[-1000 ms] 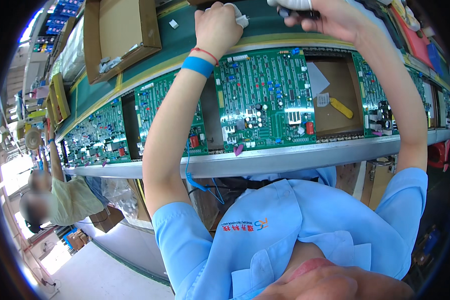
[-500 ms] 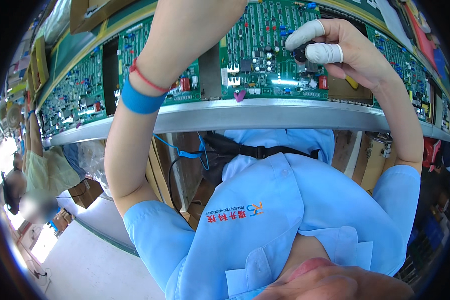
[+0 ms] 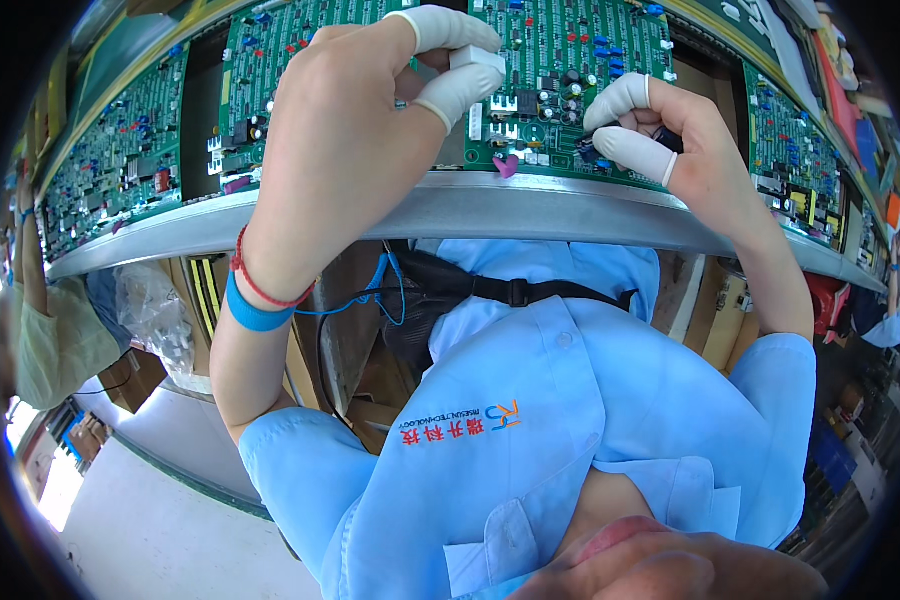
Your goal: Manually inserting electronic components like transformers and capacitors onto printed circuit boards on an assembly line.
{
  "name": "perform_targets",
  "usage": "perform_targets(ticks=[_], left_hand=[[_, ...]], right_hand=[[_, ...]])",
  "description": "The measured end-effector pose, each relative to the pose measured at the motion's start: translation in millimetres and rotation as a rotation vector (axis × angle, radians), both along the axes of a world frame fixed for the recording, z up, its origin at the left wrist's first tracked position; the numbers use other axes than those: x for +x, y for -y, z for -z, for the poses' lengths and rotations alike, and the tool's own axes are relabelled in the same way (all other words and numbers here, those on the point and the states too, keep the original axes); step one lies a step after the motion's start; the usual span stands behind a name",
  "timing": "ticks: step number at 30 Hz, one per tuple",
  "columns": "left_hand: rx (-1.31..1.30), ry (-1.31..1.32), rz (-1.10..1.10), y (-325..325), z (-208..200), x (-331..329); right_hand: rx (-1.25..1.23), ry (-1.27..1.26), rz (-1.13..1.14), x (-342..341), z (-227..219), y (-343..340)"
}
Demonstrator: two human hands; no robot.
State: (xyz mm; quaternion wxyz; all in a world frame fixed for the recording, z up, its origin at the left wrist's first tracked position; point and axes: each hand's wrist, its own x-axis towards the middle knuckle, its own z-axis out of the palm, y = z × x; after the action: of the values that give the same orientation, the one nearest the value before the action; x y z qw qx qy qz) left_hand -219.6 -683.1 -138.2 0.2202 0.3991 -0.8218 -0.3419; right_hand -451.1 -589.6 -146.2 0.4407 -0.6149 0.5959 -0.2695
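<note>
Above the green populated circuit board (image 3: 570, 70), the left hand (image 3: 355, 130) pinches a small white block part (image 3: 475, 58); the right hand (image 3: 670, 140) pinches a dark small component (image 3: 588, 150) against the board, steadying it.

Below the metal edge of the counter (image 3: 570, 205), at its left, a crumpled clear plastic bag (image 3: 155, 315) hangs beside a brown cardboard box (image 3: 130, 378) on the floor, while to the counter's far right stand red and orange packages (image 3: 850, 75), too blurred to tell apart.
</note>
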Motion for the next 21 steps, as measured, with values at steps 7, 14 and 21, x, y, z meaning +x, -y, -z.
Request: perform_targets(ticks=[7,14,21], left_hand=[[-0.100,-0.047,0.066,-2.5,8.8,15.0],[-0.117,-0.083,0.063,-3.5,17.0,19.4],[-0.131,-0.071,0.050,-5.8,18.0,22.1]], right_hand=[[-0.019,0.010,0.066,8.6,1.4,-3.9],[-0.273,-0.468,0.020,26.3,5.1,-10.4],[-0.547,-0.659,-0.112,29.7,20.9,-6.9]])
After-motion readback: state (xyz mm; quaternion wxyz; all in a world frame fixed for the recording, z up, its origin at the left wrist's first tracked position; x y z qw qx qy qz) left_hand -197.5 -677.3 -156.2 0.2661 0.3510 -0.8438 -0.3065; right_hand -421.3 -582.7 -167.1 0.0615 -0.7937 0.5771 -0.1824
